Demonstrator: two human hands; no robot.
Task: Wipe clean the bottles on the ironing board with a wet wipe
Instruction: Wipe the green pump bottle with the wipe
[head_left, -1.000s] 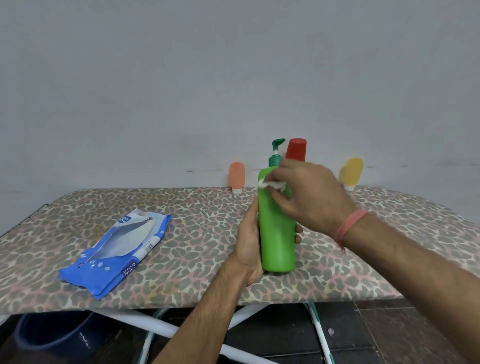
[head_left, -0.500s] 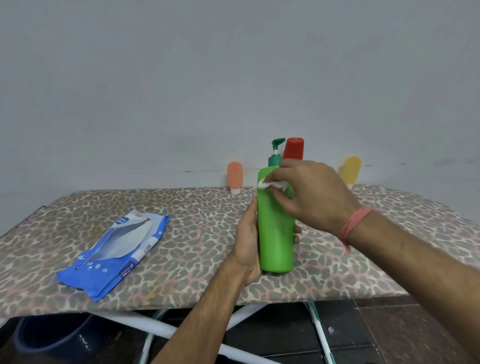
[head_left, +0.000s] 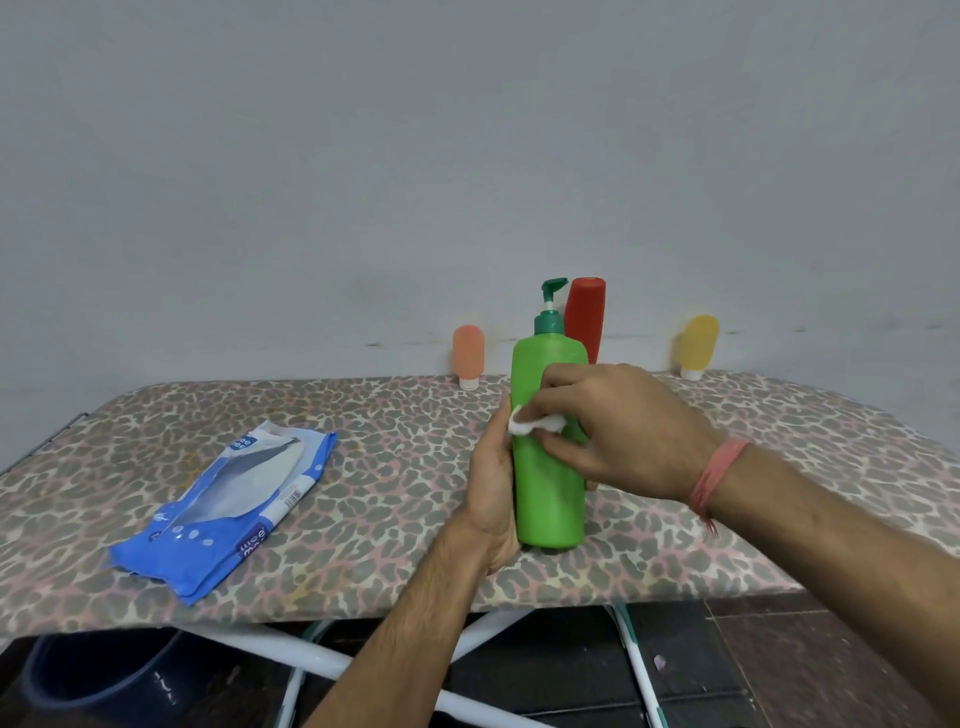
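Observation:
A tall green pump bottle (head_left: 548, 488) stands upright on the leopard-print ironing board (head_left: 405, 467), near its front edge. My left hand (head_left: 491, 486) grips the bottle's lower left side from behind. My right hand (head_left: 618, 431) pinches a small bunched white wet wipe (head_left: 535, 423) and presses it against the bottle's front at mid-height. Behind it, against the wall, stand a red bottle (head_left: 585, 317), a small orange bottle (head_left: 468, 356) and a small yellow bottle (head_left: 698, 345), the two small ones cap-down.
A blue wet wipe pack (head_left: 228, 512) lies flat on the board's left part. Under the board I see its white and green legs (head_left: 636, 670), a dark blue bucket (head_left: 98, 680) at lower left and dark floor tiles. A plain grey wall rises behind.
My right hand has slid the wipe down from the green bottle's shoulder to its middle. The left hand keeps its hold and the bottle stays in place.

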